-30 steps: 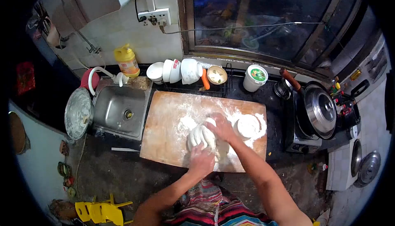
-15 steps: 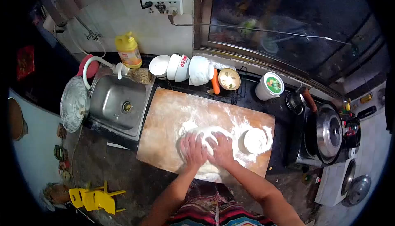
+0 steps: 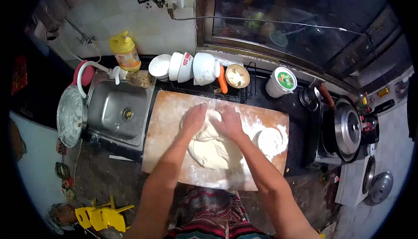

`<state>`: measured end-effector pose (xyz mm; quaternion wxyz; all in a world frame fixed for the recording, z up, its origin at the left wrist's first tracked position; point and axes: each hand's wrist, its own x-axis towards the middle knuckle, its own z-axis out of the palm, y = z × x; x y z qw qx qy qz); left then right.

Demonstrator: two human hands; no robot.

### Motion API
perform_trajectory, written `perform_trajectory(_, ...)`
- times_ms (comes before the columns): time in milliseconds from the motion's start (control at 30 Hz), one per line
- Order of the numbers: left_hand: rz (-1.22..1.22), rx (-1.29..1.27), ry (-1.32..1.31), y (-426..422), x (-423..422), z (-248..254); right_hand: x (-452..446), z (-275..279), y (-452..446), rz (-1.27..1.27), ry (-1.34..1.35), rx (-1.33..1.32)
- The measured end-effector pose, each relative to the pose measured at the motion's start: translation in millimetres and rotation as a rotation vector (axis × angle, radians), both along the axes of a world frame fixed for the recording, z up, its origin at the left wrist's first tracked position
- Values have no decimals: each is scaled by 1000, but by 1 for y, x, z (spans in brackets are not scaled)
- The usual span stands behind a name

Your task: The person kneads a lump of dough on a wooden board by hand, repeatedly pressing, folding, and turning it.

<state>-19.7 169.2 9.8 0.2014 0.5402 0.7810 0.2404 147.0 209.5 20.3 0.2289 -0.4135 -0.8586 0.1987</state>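
A large, pale lump of dough (image 3: 211, 149) lies on a floured wooden board (image 3: 165, 112), its near part spread and folded. At the dough's far left edge is my left hand (image 3: 193, 119), fingers curled over it. My right hand (image 3: 229, 122) grips the far right part in the same way, its fingertips partly hidden. To the right of it, a round container of white flour (image 3: 270, 141) stands on the board, with loose flour scattered around.
Left of the board is a steel sink (image 3: 115, 108) with a floury metal basin (image 3: 71, 117) beside it. White bowls (image 3: 177, 67), a carrot (image 3: 223, 80) and a small bowl (image 3: 237, 76) line the back. A white tub (image 3: 281, 82) and a lidded pot (image 3: 347, 129) stand right.
Both hands have moved away from my body, from the middle of the dough to its far edge. More of the dough's near part shows now. The view has shifted slightly.
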Motion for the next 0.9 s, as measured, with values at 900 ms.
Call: perform_trajectory(900,59,414,379,-15,77,-33,72,7,-21,-50,-163,-139)
